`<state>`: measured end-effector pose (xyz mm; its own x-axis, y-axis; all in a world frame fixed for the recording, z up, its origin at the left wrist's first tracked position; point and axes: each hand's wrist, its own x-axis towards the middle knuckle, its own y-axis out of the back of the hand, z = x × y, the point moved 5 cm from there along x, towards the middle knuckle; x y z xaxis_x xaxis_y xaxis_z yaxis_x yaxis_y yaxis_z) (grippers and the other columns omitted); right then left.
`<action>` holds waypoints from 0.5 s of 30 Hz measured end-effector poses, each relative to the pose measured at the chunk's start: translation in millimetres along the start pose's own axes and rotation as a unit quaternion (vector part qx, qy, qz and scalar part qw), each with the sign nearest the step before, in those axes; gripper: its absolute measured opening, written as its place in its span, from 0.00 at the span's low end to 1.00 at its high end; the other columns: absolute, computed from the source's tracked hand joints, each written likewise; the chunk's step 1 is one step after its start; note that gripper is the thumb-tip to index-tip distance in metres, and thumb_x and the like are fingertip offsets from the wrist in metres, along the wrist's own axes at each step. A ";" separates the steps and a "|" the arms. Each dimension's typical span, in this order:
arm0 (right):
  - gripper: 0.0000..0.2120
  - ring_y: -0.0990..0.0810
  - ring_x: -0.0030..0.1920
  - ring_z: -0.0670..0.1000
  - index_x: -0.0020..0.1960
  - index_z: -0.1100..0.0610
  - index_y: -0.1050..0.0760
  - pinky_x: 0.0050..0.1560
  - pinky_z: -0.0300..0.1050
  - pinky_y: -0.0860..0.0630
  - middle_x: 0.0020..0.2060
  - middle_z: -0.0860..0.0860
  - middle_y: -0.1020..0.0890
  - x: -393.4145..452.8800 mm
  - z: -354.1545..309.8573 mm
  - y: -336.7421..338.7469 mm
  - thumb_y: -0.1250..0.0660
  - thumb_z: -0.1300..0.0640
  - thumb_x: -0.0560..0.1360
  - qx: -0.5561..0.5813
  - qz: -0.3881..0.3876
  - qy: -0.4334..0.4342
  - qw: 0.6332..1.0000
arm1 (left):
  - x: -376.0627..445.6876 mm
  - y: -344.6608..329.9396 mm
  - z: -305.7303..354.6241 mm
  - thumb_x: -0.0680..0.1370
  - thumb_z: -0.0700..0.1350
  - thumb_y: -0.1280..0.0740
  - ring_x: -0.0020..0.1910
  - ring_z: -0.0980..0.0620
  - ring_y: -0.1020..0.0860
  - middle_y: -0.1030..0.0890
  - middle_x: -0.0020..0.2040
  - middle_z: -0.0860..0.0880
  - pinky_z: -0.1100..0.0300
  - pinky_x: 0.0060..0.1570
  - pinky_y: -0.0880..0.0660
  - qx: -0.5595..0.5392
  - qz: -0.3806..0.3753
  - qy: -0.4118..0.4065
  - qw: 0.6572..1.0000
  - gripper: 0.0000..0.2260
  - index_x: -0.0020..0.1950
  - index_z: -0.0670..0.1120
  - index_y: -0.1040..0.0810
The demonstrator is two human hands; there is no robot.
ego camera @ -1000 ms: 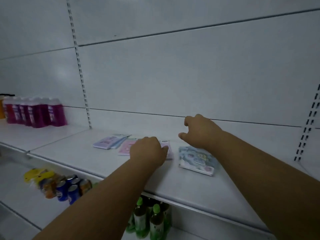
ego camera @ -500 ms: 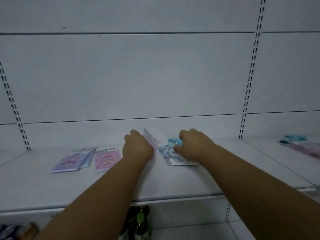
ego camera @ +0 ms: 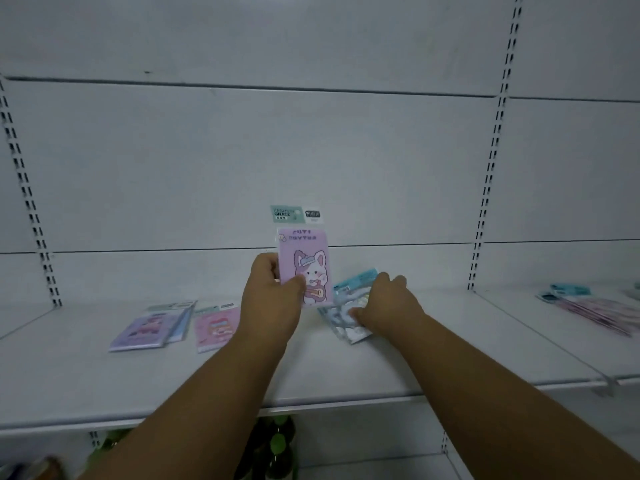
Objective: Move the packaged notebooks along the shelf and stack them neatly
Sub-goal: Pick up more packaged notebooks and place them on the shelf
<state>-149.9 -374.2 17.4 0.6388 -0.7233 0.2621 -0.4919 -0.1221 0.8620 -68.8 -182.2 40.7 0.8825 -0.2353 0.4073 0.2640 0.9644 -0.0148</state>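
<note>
1. Since half a second ago, my left hand (ego camera: 273,296) has lifted the pink plastic-wrapped notebook with the cartoon rabbit cover (ego camera: 306,268) clear of the white metal shelf (ego camera: 346,368) and turned it upright, so its cover now faces me; before, it was only tipped up at the hand.
2. My left hand grips that notebook at its lower left corner, thumb across the front, fingers behind it.
3. My right hand (ego camera: 388,303) has stayed low on the pale blue plastic-wrapped notebook (ego camera: 346,317), which still lies on the shelf, just right of the raised one. My fingers curl over its right edge and my thumb presses its face, closed on the pack.
4. On my left, a lilac packaged notebook (ego camera: 145,329) lies flat over another pale pack, and a pink packaged notebook with a cartoon print (ego camera: 214,327) lies flat just beside them, all apart from my hands.
5. Far right, on the next shelf section, a row of overlapping pink and teal packaged notebooks (ego camera: 592,308) lies flat.
6. Below the shelf edge, green-capped dark bottles (ego camera: 277,445) show between my forearms.
</note>
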 end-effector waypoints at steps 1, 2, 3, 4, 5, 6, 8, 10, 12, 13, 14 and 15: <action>0.28 0.23 0.54 0.59 0.62 0.60 0.36 0.50 0.46 0.28 0.57 0.59 0.30 -0.7 -0.2 6.1 0.29 0.48 0.69 0.020 0.016 0.010 1.000 | -2.4 -1.8 -1.9 0.75 0.39 0.32 0.42 0.55 0.19 0.19 0.46 0.55 0.58 0.37 0.24 0.003 -0.003 0.003 1.000 0.09 0.46 0.53 0.27; 0.22 0.22 0.53 0.59 0.61 0.59 0.34 0.48 0.45 0.29 0.57 0.59 0.29 -1.1 1.0 14.2 0.31 0.53 0.72 0.044 0.039 0.018 0.998 | -4.9 -4.4 -3.9 0.75 0.39 0.32 0.42 0.55 0.19 0.19 0.46 0.55 0.59 0.37 0.25 0.005 -0.006 0.006 1.000 0.09 0.46 0.53 0.27; 0.16 0.22 0.52 0.59 0.59 0.59 0.32 0.46 0.44 0.30 0.56 0.60 0.28 -1.9 3.5 24.0 0.34 0.56 0.74 0.069 0.067 0.029 0.995 | -7.5 -7.9 -5.6 0.76 0.39 0.32 0.42 0.55 0.19 0.19 0.46 0.55 0.59 0.36 0.25 0.005 -0.010 0.010 1.000 0.09 0.46 0.53 0.27; 0.12 0.23 0.51 0.58 0.57 0.60 0.30 0.46 0.43 0.31 0.55 0.60 0.26 -3.1 7.4 34.3 0.37 0.58 0.76 0.092 0.097 0.044 0.990 | -10.2 -12.5 -6.7 0.76 0.39 0.32 0.42 0.55 0.20 0.19 0.46 0.55 0.59 0.36 0.25 0.005 -0.014 0.015 1.000 0.09 0.46 0.53 0.27; 0.09 0.23 0.50 0.58 0.56 0.60 0.28 0.46 0.43 0.30 0.53 0.60 0.25 -5.4 12.8 44.9 0.38 0.58 0.77 0.115 0.124 0.058 0.984 | -12.9 -18.4 -7.5 0.76 0.39 0.32 0.42 0.55 0.20 0.19 0.45 0.55 0.60 0.36 0.25 0.008 -0.020 0.021 1.000 0.09 0.46 0.53 0.27; 0.09 0.23 0.49 0.57 0.55 0.60 0.27 0.46 0.44 0.29 0.51 0.59 0.23 -8.4 19.7 56.3 0.39 0.58 0.77 0.141 0.149 0.066 0.976 | -15.9 -25.3 -7.5 0.76 0.39 0.32 0.42 0.56 0.20 0.19 0.45 0.55 0.61 0.35 0.26 0.010 -0.025 0.027 0.999 0.09 0.46 0.53 0.27; 0.07 0.23 0.46 0.55 0.53 0.59 0.28 0.44 0.45 0.28 0.48 0.57 0.22 -15.3 37.9 79.4 0.39 0.58 0.78 0.196 0.192 0.068 0.959 | -22.9 -41.1 -5.7 0.76 0.40 0.32 0.41 0.57 0.21 0.20 0.44 0.57 0.62 0.33 0.27 0.014 -0.033 0.037 0.999 0.09 0.45 0.54 0.28; 0.04 0.22 0.44 0.53 0.51 0.57 0.29 0.43 0.46 0.27 0.45 0.54 0.21 -20.2 62.1 101.7 0.39 0.57 0.78 0.228 0.218 0.064 0.947 | -31.3 -64.4 -1.8 0.75 0.40 0.31 0.40 0.56 0.20 0.20 0.43 0.56 0.61 0.33 0.27 0.022 -0.046 0.038 0.998 0.09 0.45 0.54 0.27; 0.02 0.21 0.41 0.49 0.50 0.54 0.30 0.39 0.45 0.25 0.42 0.51 0.21 -23.3 90.8 124.2 0.40 0.56 0.78 0.240 0.237 0.069 0.939 | -43.5 -95.1 3.5 0.72 0.40 0.30 0.39 0.54 0.19 0.19 0.41 0.53 0.58 0.34 0.25 0.024 -0.062 0.038 0.997 0.09 0.46 0.53 0.26; 0.01 0.21 0.39 0.46 0.49 0.52 0.31 0.36 0.42 0.25 0.41 0.49 0.22 -24.7 105.9 136.4 0.39 0.56 0.78 0.243 0.249 0.072 0.935 | -49.8 -112.7 7.0 0.71 0.39 0.30 0.38 0.53 0.19 0.18 0.41 0.52 0.56 0.35 0.23 0.021 -0.071 0.036 0.997 0.09 0.45 0.52 0.25; 0.01 0.21 0.38 0.44 0.48 0.51 0.31 0.35 0.41 0.25 0.40 0.48 0.22 -26.5 122.0 148.7 0.39 0.55 0.79 0.246 0.258 0.069 0.932 | -56.5 -132.3 10.9 0.70 0.39 0.30 0.37 0.53 0.18 0.17 0.40 0.51 0.55 0.36 0.21 0.018 -0.082 0.034 0.996 0.09 0.45 0.51 0.24; 0.02 0.21 0.38 0.44 0.48 0.50 0.31 0.35 0.41 0.23 0.39 0.47 0.22 -28.5 139.0 160.8 0.39 0.55 0.79 0.251 0.263 0.064 0.929 | -63.8 -153.3 14.8 0.69 0.38 0.31 0.36 0.53 0.18 0.17 0.40 0.51 0.54 0.36 0.20 0.019 -0.094 0.032 0.995 0.09 0.44 0.51 0.24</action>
<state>-329.4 -467.7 88.2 0.2810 -0.6904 0.6666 -0.9495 -0.0991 0.2976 -171.4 -313.3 30.6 0.8420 -0.4189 0.3399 0.4140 0.9057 0.0909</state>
